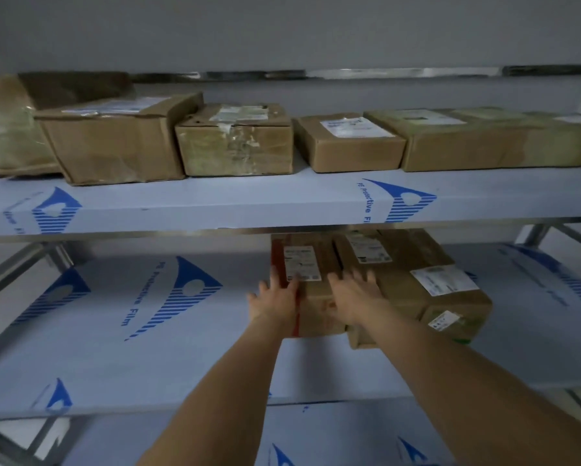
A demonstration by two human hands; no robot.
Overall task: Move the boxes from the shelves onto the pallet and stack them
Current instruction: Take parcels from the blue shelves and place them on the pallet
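Both forearms reach forward and down into the middle shelf point(114, 348) of a metal rack covered in blue-printed protective film. The left hand point(274, 299) lies with straight, spread fingers against the left end of a small cardboard box with red tape point(311, 287), fingertips up at its top edge. The right hand point(353, 294) rests flat, fingers straight and splayed, on the top right of that same box, its fingertips reaching the seam with the neighbouring box. Neither hand is curled round anything; the grip is wide and holds nothing.

The red-taped box stands on the middle shelf, labelled side up, directly between the two hands. Touching its right side is a larger labelled carton point(427, 290), which extends further forward and to the right. It crowds the right hand's side of the box.

On the upper shelf point(282, 200), a row of cardboard boxes stands side by side: a dented open-flapped box point(114, 149), a taped box point(235, 146), a low labelled box point(349, 146) and a long flat box point(490, 142). A film-wrapped parcel point(3, 129) sits at the far left.
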